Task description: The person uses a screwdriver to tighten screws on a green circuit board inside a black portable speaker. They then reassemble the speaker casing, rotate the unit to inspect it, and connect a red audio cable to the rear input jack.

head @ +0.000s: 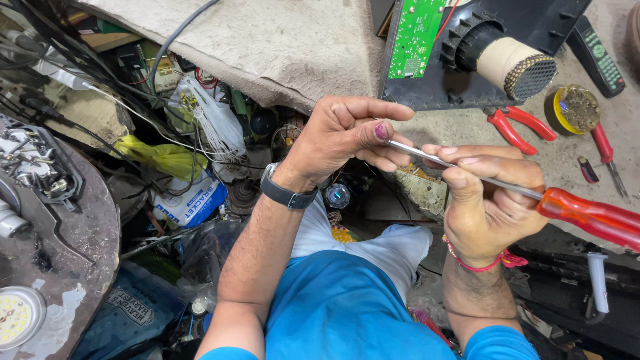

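Holding a screwdriver (507, 187) level between both hands, the person keeps the tool raised above the lap, apart from the cluttered work surface. The right hand (490, 203) is curled around the bare metal shaft near the translucent red handle (593, 219), with the thumb and forefinger pressed along the shaft; this placement appears to steady the tool, while the handle projects free past the hand toward the right edge of the view. The left hand (343, 137) is closed at the far end of the shaft, the thumb and bent fingers pinching together at the tip, which is hidden within the grip; whether a small part is also held there cannot be told. A dark wristwatch (287, 193) sits on the left wrist and a red thread band (480, 263) on the right. The screwdriver thus spans the gap between the two hands, touching both. Beyond the hands, on the counter, lie red-handled pliers (520, 127), a round yellow tin (573, 110), a dark remote control (597, 57), and a black housing (527, 33) bearing a green circuit board (413, 37) and a cylindrical mesh-ended part (517, 67). Tangled cables and bags fill the left side, well apart from the hands.
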